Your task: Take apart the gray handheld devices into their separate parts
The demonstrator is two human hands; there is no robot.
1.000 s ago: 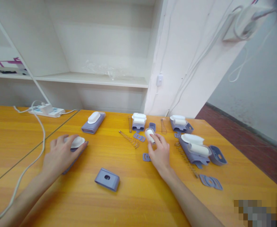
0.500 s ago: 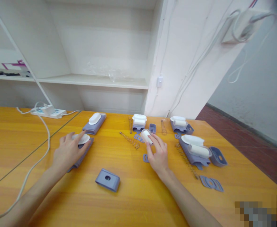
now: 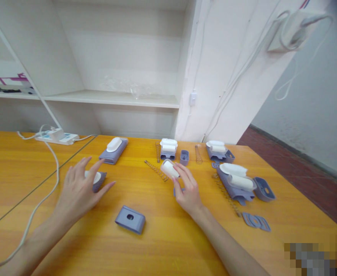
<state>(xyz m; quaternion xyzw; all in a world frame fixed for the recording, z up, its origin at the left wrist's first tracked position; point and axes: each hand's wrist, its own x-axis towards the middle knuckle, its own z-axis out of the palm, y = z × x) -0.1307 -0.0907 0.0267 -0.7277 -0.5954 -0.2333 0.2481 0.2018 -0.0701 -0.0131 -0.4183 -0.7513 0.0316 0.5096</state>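
Note:
My left hand (image 3: 78,186) is open, thumb and fingers spread, in front of a grey-blue case (image 3: 100,181) topped by a white oval piece (image 3: 97,177); it hides much of both. My right hand (image 3: 189,191) pinches a translucent oval holder with a white roller (image 3: 170,168) between thumb and fingers, just above the table. Beneath that hand a flat grey-blue piece (image 3: 176,191) is partly covered. A small grey-blue block with an oval hole (image 3: 130,219) lies between my forearms. Coiled springs (image 3: 156,170) rest left of the roller piece.
A second capped case (image 3: 113,150) lies at the back left. Rollers, cases and springs form sets at the back middle and right, including a large case (image 3: 234,184), a grey-blue cup (image 3: 264,189) and flat rings (image 3: 256,221). A white cable (image 3: 56,165) runs from a power strip (image 3: 58,136).
My left hand has lifted off the case and spread its fingers; the case sits further left. My right hand has moved slightly left with the roller piece, tilting it.

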